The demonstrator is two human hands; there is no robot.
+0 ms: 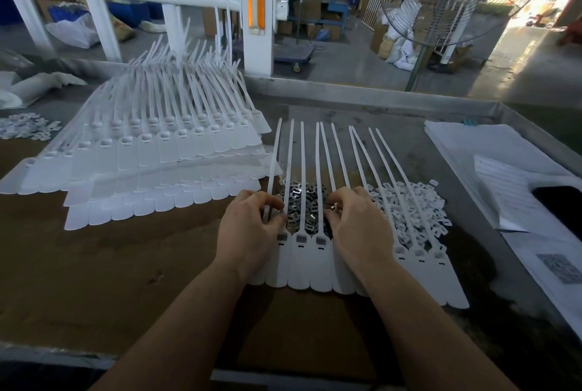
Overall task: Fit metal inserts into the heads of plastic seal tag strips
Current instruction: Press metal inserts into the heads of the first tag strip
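While three strip heads point(300, 239) at lower centre already hold inserts, the right hand point(356, 223) pinches a metal insert point(331, 208) over the pile point(302, 201); the left hand point(248, 227) pinches a strip point(268, 198). Next, seat it in an empty head.

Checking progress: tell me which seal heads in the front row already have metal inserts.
The three heads between the hands: dark metal fills their slots. The three right-end heads show empty white holes.

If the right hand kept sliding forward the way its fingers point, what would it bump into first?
Most likely the pile of metal clips right ahead of the right hand; its fingertips already look down among them, though depth is hard to judge.
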